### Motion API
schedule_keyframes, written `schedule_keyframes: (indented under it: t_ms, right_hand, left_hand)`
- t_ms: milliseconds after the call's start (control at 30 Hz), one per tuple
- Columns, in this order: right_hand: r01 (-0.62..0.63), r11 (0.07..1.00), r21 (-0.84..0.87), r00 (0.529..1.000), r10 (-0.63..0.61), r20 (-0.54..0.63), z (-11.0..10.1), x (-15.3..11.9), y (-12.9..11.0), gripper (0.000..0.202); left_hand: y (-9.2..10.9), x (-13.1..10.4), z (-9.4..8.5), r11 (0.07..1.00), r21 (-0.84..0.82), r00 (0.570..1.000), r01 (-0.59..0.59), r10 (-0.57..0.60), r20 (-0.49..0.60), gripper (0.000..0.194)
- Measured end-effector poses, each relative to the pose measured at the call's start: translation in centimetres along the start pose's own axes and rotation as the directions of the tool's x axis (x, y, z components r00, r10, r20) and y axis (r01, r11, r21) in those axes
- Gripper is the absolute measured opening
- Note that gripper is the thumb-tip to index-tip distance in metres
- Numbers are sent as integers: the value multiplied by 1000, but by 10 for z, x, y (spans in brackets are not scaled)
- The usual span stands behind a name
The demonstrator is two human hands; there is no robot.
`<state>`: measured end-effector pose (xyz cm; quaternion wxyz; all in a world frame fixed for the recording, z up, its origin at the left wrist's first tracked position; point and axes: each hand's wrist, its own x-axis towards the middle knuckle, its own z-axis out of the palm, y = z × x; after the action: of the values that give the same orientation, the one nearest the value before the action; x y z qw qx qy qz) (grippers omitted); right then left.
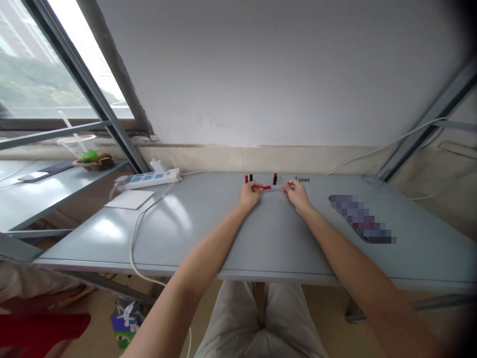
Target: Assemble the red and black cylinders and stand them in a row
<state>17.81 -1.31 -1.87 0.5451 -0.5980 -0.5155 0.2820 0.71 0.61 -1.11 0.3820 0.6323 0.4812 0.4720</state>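
Left hand [250,195]: fingers closed narrowly on a slim red piece [266,188]. Right hand [296,193]: fingertips pinched at the far end of a slender clear piece [276,187]. Location of both pieces: between the hands, near the rear edge of the grey desk [208,223], roughly in line. Firm joint between red and clear: impossible to tell at this size.

For good handling, grip each piece close to the meeting point, to limit bending. Align along one axis before applying any force. Press or turn evenly, with light fingertip pressure; avoid squeezing the clear piece. Brace both wrists low for steadiness.

Mind the loose parts nearby: a red part [246,178] and a black part [251,177] just behind the left hand, a red-and-black pair [275,178] behind the gap, and small grey parts [304,180] behind the right hand. Avoid brushing against any of these.
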Motion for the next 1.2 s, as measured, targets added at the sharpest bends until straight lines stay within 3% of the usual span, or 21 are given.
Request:
schedule_keyframes:
  t_ms: [200, 400, 800, 900, 1000, 1100, 1200]
  right_hand:
    - [-60, 988, 141, 998, 61, 0, -2, -5, -7, 13]
    - [-61, 991, 118, 988, 44, 146, 6, -16, -17, 18]
    - [-17, 998, 63, 982, 5, 188, 6, -17, -18, 22]
    - [36, 999, 21, 977, -40, 211, 5, -14, -15, 21]
    - [176, 983, -50, 958, -159, 239, 4, -12, -11, 19]
    - [360, 915, -183, 914, -308, 263, 2, -11, -8, 15]
    - [466, 831, -304, 874, -379, 303, 0, -13, -6, 14]
  left_hand:
    - [1, -2, 0, 997, -79, 997, -10, 16, 78, 5]
    - [2, -5, 4, 998, -57, 992, -41, 47, 118, 9]
    - [0, -6, 1, 998, -58, 985, -39, 48, 165, 14]
    - [2, -7, 1, 999, -18, 988, -38, 40, 151, 14]
    - [3, -5, 0, 999, -1, 994, -45, 45, 98, 14]
    - [5, -4, 1, 998, -12, 997, -56, 57, 44, 12]
    - [6, -3, 1, 998, -18, 998, -60, 61, 26, 11]
